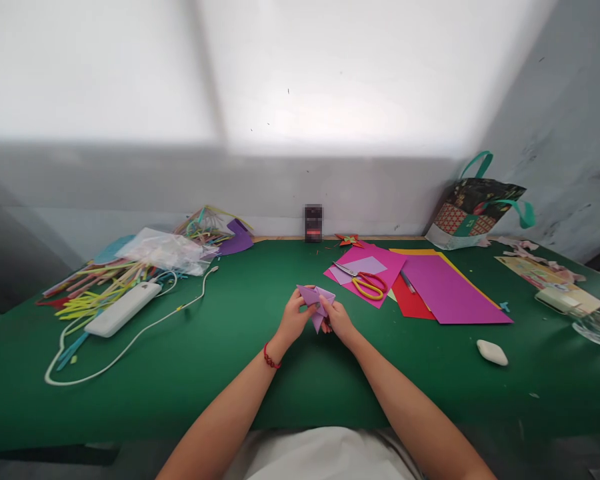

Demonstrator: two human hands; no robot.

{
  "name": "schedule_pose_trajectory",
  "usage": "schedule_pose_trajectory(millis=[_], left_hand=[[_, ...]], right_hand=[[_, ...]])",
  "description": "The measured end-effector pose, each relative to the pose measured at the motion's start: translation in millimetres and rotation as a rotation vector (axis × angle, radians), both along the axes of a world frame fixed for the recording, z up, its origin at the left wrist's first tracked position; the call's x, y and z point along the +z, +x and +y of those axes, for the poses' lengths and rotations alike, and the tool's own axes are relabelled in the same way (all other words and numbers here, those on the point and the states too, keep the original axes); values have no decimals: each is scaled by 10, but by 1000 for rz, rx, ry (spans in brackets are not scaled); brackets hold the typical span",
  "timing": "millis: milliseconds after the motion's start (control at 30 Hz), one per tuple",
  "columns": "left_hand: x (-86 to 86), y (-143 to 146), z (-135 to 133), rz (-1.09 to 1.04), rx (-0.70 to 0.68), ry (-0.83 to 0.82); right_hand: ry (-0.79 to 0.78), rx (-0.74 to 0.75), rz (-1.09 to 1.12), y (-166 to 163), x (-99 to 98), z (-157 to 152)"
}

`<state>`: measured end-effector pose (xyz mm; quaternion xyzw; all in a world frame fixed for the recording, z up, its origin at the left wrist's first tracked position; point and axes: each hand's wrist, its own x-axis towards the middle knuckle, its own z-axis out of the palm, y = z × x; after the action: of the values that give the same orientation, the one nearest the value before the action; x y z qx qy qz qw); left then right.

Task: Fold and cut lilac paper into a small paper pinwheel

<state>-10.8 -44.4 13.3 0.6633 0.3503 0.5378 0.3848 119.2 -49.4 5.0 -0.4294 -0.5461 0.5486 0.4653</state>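
Note:
A folded piece of light purple paper with pointed corners is held between both hands, above the green table. My left hand pinches its left side, and a red bead bracelet circles that wrist. On the right side my right hand grips the same paper, its fingers partly hidden behind it. Just beyond the right hand lie scissors with red and yellow handles, resting on magenta paper and a lilac sheet.
Purple sheets, red paper and a pen lie to the right, near a white case and a patterned bag. A phone stands at the wall. Left are paper strips and a cabled white power bank.

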Motion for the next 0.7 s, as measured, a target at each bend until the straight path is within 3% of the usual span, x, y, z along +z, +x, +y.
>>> schedule_pose_trajectory(millis=[700], left_hand=[[2, 56, -72, -119, -12, -252]], right_hand=[[12, 48, 69, 10, 56, -79]])
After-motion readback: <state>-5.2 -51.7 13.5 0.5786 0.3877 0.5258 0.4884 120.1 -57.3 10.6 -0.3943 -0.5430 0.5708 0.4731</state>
